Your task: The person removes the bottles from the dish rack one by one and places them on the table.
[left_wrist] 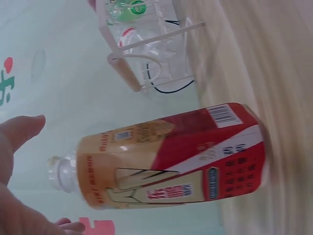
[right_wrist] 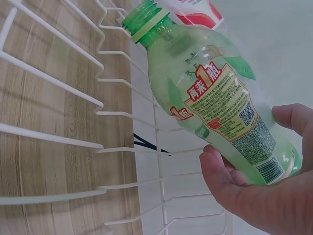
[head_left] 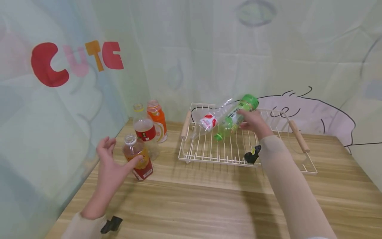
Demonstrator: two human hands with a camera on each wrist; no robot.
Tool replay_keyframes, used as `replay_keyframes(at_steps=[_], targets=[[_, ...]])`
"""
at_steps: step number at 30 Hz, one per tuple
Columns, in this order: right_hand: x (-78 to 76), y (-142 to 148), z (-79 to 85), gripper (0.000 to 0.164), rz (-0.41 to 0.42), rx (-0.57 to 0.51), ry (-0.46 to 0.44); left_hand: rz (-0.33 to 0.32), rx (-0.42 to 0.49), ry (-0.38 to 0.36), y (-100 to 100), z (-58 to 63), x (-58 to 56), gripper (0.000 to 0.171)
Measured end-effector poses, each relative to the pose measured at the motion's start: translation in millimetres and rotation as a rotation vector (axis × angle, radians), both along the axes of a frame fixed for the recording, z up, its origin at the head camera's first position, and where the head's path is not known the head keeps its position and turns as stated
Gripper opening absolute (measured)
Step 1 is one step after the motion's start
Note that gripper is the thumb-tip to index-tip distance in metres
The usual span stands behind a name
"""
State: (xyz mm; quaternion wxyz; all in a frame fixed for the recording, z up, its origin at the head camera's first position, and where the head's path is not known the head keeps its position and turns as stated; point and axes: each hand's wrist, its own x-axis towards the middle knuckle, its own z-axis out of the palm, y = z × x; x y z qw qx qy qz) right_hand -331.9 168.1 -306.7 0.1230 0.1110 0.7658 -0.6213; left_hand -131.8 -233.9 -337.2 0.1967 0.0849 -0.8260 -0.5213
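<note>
Green plastic, seemingly empty, a bottle (head_left: 233,119) tilts neck-down at the left of the wire rack (head_left: 298,136), clamped in the right hand (head_left: 253,123); laying it there looks the current step, calling next for steady release. A clear bottle (head_left: 209,121) slants inside. The left hand (head_left: 111,167), grip apart, nears an uncapped red bottle (head_left: 143,168) on the worktop (head_left: 194,205).

Glossy, translucent plastic is seen in the green bottle (right_wrist: 210,98) and clear bottle (head_left: 209,122); the red-and-tan bottle (left_wrist: 181,156) is wrapped in smooth printed film. The rack (right_wrist: 49,199) is formed of white-coated wire, its handles (head_left: 299,136) of matt wood. The desk (head_left: 194,212) is finished in smooth wood grain.
</note>
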Motion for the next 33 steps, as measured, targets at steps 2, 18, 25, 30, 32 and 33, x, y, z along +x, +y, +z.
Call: replay_keyframes(at_steps=[2,18,25,30,32,33], targets=[[0.8,1,2.0,0.081,-0.016,0.015,0.004,0.001,-0.002,0.021,2,5.0,2.3,0.104],[8.0,18,13.5,0.088,-0.024,0.058,0.018,-0.105,-0.123,0.195,27,32.3,14.6,0.096],[10.9,22,14.6,0.086,-0.017,0.049,0.01,-0.181,-0.167,0.272,43,34.3,11.3,0.095],[13.0,24,15.0,0.078,-0.02,0.041,0.023,-0.246,-0.207,0.288,55,27.8,7.5,0.095],[13.6,25,14.9,0.076,-0.022,0.034,0.033,-0.258,-0.23,0.272,59,24.9,6.7,0.095],[13.9,25,14.9,0.076,-0.024,0.027,0.035,-0.264,-0.238,0.266,61,23.6,6.3,0.095]])
